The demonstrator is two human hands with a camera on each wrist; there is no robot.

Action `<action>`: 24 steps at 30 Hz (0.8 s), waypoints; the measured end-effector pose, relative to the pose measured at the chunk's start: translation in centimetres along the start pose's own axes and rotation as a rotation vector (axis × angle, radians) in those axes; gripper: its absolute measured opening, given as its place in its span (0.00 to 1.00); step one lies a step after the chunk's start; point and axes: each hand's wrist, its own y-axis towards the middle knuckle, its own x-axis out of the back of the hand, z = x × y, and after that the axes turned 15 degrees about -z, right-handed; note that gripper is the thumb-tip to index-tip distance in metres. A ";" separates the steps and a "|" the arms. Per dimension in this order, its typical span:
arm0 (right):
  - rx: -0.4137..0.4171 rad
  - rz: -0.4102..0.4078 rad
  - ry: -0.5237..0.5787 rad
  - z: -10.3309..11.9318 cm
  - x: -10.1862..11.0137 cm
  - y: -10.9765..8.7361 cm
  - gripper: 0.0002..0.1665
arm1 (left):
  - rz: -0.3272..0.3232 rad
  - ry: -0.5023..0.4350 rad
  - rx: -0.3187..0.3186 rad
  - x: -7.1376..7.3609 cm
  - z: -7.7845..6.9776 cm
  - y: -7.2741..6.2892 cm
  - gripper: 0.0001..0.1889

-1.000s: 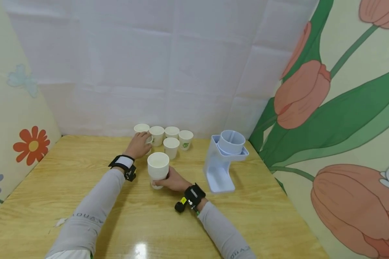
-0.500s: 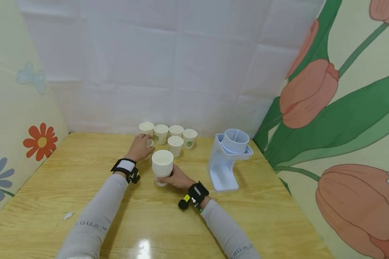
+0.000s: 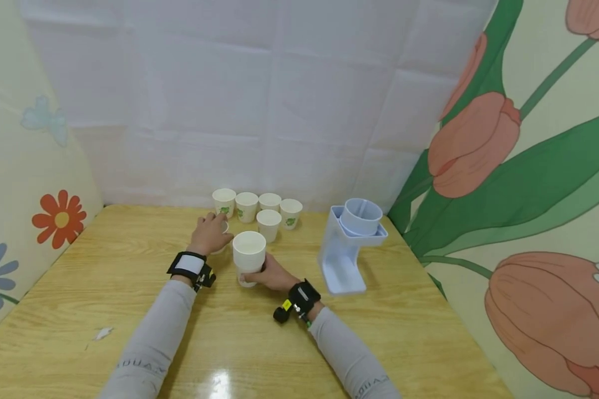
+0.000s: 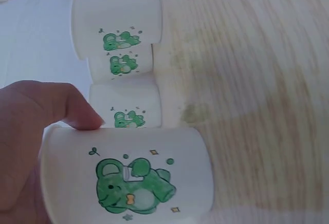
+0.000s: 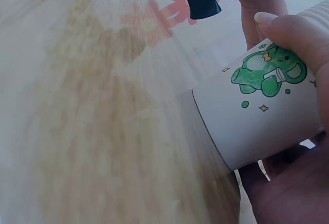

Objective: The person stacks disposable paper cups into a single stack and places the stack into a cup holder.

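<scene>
Now L hand [image 3: 210, 234] has come a bit nearer the person w/ its cup [image 4: 133, 178], so the back-left cup [image 3: 224, 203] shows its green print; prob. means the held one's getting clear of the others. L fingers are part-closed, pinching it near the rim; can't tell if it's off the table [image 3: 249, 338]. R hand [image 3: 274, 275] is wrapped round the stack [image 3: 249, 254], upright, nearer the person & right of L's cup.
</scene>
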 end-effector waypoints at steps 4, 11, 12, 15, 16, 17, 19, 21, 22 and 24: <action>-0.001 0.001 0.003 0.0 0.0 -0.1 0.43 | 0.017 0.005 0.019 0.4 0.0 -0.7 0.29; -0.029 -0.001 -0.005 0.2 0.2 -0.2 0.43 | 0.122 0.028 0.044 2.5 -0.7 -1.3 0.30; -0.033 -0.001 -0.009 0.2 0.2 -0.2 0.43 | 0.146 0.026 0.048 2.8 -0.7 -1.3 0.31; -0.045 0.000 -0.015 0.3 0.2 -0.2 0.43 | 0.216 0.015 0.034 4.0 -1.0 -1.5 0.30; -0.045 -0.002 -0.017 0.3 0.2 -0.2 0.43 | 0.234 0.010 0.025 4.4 -1.1 -1.5 0.29; -0.044 -0.005 -0.017 0.3 0.2 -0.1 0.42 | 0.241 0.006 0.011 4.7 -1.1 -1.5 0.29; -0.035 -0.009 -0.016 0.3 0.2 -0.1 0.42 | 0.261 -0.003 -0.001 5.2 -1.2 -1.4 0.28; -0.030 -0.010 -0.016 0.4 0.1 -0.1 0.41 | 0.271 -0.020 0.009 5.3 -1.2 -1.4 0.28; -0.029 -0.009 -0.016 0.4 0.1 -0.1 0.41 | 0.274 -0.027 0.015 5.4 -1.2 -1.4 0.28; -0.032 -0.008 -0.017 0.5 0.0 -0.2 0.42 | 0.286 -0.049 0.042 5.4 -1.1 -1.5 0.29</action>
